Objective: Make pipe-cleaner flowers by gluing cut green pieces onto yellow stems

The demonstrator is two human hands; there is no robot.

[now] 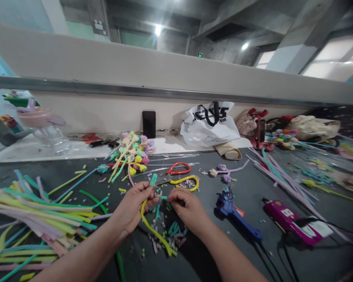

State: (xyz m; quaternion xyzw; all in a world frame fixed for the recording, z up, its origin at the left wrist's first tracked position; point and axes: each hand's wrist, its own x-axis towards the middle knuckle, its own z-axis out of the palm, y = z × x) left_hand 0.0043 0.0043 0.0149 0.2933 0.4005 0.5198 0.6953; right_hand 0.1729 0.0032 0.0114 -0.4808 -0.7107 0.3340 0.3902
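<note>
My left hand [138,201] is closed on a yellow pipe cleaner [153,230], whose long end curves down toward the table. A short teal piece [153,179] sticks up from the same fingers. Between thumb and fingers, my right hand [186,205] pinches another small teal piece [162,197], close to the left fingertips. Just behind the hands lie scissors [165,179] with one red and one yellow handle. Cut scraps of pipe cleaner [174,228] are scattered on the dark tabletop beneath the hands.
Many loose pipe cleaners [47,219] lie at left. A bunch of finished flowers [132,152] sits behind. To the right are a blue glue gun [238,219] and a magenta device [294,221] with cords. A phone [149,124], a white bag [208,127] and a clear cup [48,131] stand along the back.
</note>
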